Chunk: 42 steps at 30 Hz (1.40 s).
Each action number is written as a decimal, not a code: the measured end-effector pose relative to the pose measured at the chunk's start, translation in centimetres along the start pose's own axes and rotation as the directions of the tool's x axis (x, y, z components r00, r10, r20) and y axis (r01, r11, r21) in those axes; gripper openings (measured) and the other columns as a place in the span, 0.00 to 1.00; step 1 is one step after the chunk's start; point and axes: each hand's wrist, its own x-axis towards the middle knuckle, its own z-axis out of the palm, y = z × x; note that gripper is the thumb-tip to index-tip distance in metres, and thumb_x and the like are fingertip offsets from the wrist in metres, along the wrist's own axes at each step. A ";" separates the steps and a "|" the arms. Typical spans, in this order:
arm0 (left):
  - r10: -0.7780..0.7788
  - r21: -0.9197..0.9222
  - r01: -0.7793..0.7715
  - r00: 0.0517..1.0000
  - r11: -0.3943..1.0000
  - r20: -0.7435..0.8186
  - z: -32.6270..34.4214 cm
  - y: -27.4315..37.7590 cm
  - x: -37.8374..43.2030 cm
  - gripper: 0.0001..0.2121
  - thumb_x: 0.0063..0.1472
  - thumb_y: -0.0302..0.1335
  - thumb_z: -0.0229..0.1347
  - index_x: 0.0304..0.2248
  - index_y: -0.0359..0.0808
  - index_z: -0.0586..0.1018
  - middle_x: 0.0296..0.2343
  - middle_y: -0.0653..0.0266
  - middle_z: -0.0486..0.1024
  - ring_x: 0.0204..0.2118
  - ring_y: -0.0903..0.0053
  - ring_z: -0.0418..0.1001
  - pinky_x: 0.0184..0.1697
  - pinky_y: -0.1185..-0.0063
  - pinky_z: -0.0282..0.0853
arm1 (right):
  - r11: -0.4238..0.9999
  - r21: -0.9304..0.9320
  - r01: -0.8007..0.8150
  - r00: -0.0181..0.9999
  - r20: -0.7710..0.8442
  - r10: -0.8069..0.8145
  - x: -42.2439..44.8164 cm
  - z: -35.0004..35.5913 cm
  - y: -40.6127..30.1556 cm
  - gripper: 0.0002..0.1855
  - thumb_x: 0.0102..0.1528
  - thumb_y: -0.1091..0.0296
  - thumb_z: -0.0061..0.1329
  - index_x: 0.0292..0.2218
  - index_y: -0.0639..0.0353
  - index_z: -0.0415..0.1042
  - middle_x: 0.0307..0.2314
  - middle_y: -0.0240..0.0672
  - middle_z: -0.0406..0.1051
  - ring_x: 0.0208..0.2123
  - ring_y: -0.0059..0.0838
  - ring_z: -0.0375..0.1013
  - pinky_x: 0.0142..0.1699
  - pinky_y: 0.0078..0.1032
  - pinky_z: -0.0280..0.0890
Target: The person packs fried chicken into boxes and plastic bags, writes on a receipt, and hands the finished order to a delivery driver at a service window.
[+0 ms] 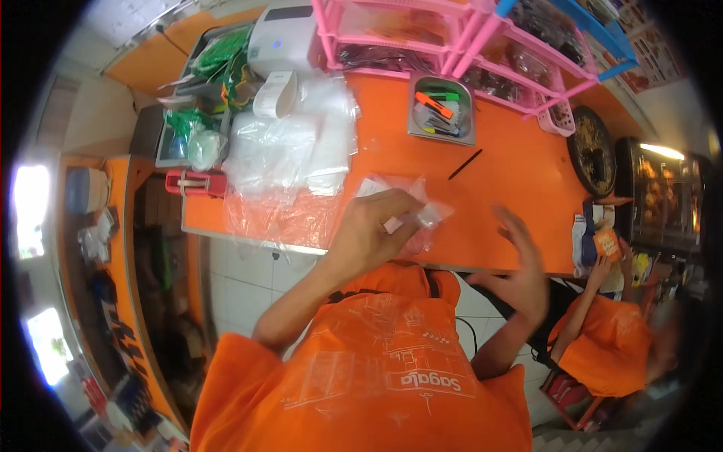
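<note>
My left hand (pixel 379 223) pinches the gathered top of a clear plastic bag (pixel 436 216) above the orange table (pixel 497 175). Part of a pale slip shows at the bag's upper left, though whether it lies inside or under the plastic I cannot tell. Whatever else the bag contains is hidden by my fingers and the glare. Blurred by motion, my right hand (pixel 522 265) hangs over the table's front edge with fingers apart and nothing in it. A dark pen-like stick (pixel 465 164) lies on the table beyond the bag.
Flat clear bags (pixel 274 147) cover the table's left side, below a white label printer (pixel 285 37). A steel tub (pixel 442 135) holds markers. Pink racks (pixel 390 68) line the back. At right, a seated co-worker (pixel 607 339) handles a packet near a stone mortar (pixel 592 151).
</note>
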 end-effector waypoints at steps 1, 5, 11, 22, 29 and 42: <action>0.073 -0.022 -0.074 0.997 0.997 -0.033 0.4 0.3 0.1 0.11 0.47 0.17 0.57 0.34 0.32 0.77 0.31 0.61 0.76 0.33 0.70 0.76 0.36 0.77 0.70 | 0.997 -0.079 -0.001 0.993 -0.117 -0.009 0.6 3.2 1.4 0.25 0.46 0.74 0.56 0.47 0.64 0.67 0.44 0.41 0.70 0.47 0.37 0.70 0.49 0.31 0.63; 0.323 0.109 -0.336 0.939 0.936 0.119 4.9 -1.0 0.3 0.15 0.44 0.19 0.60 0.35 0.33 0.75 0.34 0.61 0.74 0.40 0.62 0.73 0.43 0.71 0.68 | 0.985 -0.073 0.158 0.987 -0.031 -0.160 0.7 12.4 6.8 0.23 0.48 0.72 0.55 0.47 0.64 0.67 0.43 0.41 0.69 0.45 0.37 0.68 0.48 0.32 0.62; 0.091 0.220 -0.025 0.950 0.975 -0.298 -1.3 -2.6 -3.6 0.43 0.34 0.34 0.71 0.51 0.30 0.64 0.50 0.48 0.61 0.55 0.55 0.60 0.57 0.65 0.57 | 0.932 -0.108 0.346 0.938 0.067 -0.341 0.6 17.4 12.1 0.22 0.50 0.69 0.53 0.46 0.64 0.66 0.41 0.40 0.67 0.43 0.37 0.66 0.47 0.33 0.61; 0.066 0.186 -0.035 0.985 0.982 -0.162 5.0 -12.6 -3.6 0.38 0.39 0.33 0.66 0.52 0.35 0.66 0.46 0.47 0.64 0.52 0.54 0.62 0.53 0.66 0.60 | 0.951 0.302 0.070 0.995 -0.092 -0.044 0.2 17.2 8.8 0.14 0.57 0.68 0.45 0.42 0.67 0.69 0.36 0.46 0.68 0.38 0.41 0.69 0.43 0.35 0.63; 0.151 0.155 -0.116 0.959 0.981 -0.240 9.0 -17.9 -3.0 0.31 0.40 0.32 0.66 0.46 0.36 0.70 0.42 0.51 0.65 0.46 0.55 0.64 0.51 0.66 0.60 | 0.952 0.270 -0.146 0.983 0.143 0.111 1.4 15.7 6.5 0.14 0.60 0.67 0.39 0.42 0.68 0.69 0.40 0.48 0.68 0.46 0.45 0.66 0.54 0.38 0.57; -0.106 -0.006 0.114 0.898 0.993 -0.428 9.5 -16.4 -3.3 0.10 0.51 0.24 0.58 0.31 0.32 0.68 0.26 0.58 0.67 0.26 0.69 0.65 0.28 0.73 0.60 | 0.848 0.373 -0.378 0.714 0.700 0.010 -0.6 9.3 2.3 0.26 0.46 0.70 0.54 0.49 0.60 0.69 0.46 0.35 0.69 0.51 0.37 0.64 0.62 0.39 0.51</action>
